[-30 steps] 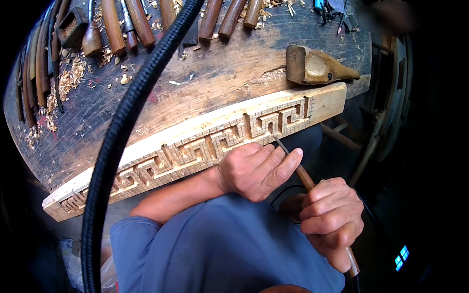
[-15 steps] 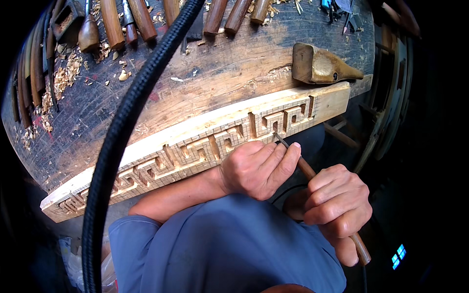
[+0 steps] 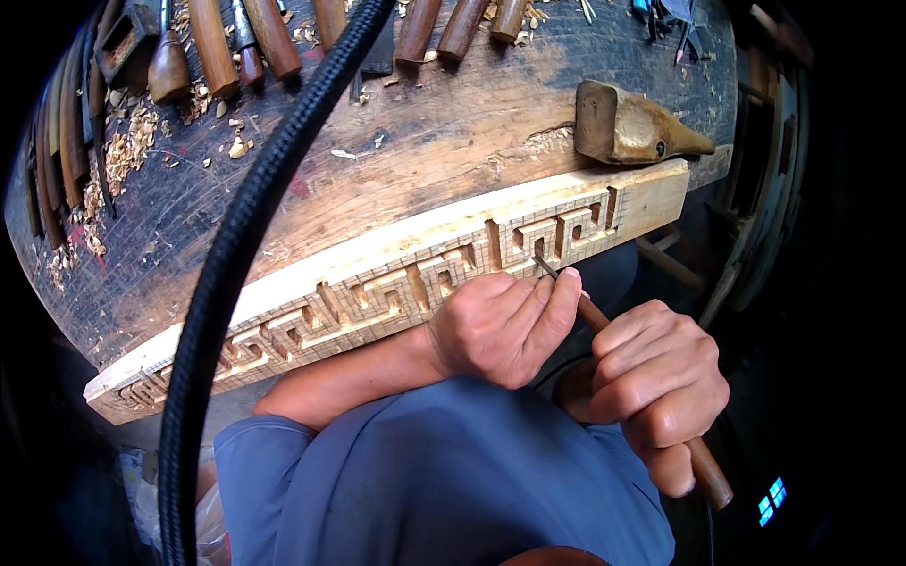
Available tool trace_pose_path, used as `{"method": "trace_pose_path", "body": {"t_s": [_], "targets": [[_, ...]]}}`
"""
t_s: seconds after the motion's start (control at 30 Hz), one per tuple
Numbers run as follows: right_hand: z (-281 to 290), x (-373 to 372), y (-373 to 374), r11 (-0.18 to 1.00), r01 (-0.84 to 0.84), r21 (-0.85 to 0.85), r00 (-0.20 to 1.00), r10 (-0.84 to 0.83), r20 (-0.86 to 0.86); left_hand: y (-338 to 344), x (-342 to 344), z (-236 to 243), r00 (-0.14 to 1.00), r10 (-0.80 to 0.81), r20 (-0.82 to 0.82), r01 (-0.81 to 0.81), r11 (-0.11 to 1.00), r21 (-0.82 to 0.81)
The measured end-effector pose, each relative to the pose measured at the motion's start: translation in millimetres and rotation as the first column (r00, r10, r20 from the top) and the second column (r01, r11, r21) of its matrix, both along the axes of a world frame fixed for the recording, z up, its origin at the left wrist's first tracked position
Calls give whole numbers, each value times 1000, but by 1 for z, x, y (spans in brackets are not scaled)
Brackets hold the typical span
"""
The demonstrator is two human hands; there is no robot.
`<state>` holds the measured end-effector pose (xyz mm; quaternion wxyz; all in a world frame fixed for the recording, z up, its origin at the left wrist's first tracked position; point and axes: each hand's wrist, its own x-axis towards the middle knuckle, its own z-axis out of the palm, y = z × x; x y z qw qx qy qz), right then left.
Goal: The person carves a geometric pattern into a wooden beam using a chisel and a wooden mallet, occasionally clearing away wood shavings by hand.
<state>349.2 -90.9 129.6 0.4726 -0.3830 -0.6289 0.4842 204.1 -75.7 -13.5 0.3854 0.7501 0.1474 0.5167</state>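
Note:
A long pale wooden beam (image 3: 651, 200) lies along the near edge of the bench, its front face pencilled with a grid and cut with an angular key pattern. My left hand (image 3: 505, 325) is closed round the blade end of a wood chisel (image 3: 595, 316), close against the beam's face. The thin metal tip rests in a recess toward the right part of the pattern. Wrapped round the chisel's brown wooden handle is my right hand (image 3: 658, 377), lower and to the right. The handle's end sticks out below it.
A wooden mallet (image 3: 642, 127) lies behind the beam at the right. Several wooden-handled tools (image 3: 212, 52) line the bench's far and left sides among wood shavings (image 3: 132, 151). A thick black braided cable (image 3: 231, 236) crosses the view. Wooden frames (image 3: 769, 179) stand at the right.
The view has shifted slightly. My right hand and the handle end sit a little farther right, with the handle's angle slightly changed. The chisel tip stays in the same recess.

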Motion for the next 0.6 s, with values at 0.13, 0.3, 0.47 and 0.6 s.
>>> {"method": "trace_pose_path", "body": {"t_s": [0.13,0.3,0.47,0.6], "targets": [[-11,1,-10,988,-46,146,999,41,36,-2,0,0,1000,-14,-13,15,999,40],[-33,-29,-31,928,202,314,961,-249,118,-4,2,0,998,15,56,-18,999,41],[-16,-43,-44,897,325,299,933,-355,50,-2,2,1,992,-5,127,-2,999,54],[-12,-53,-48,824,478,304,865,-501,-3,-7,4,-3,996,4,89,-10,998,66]]}}
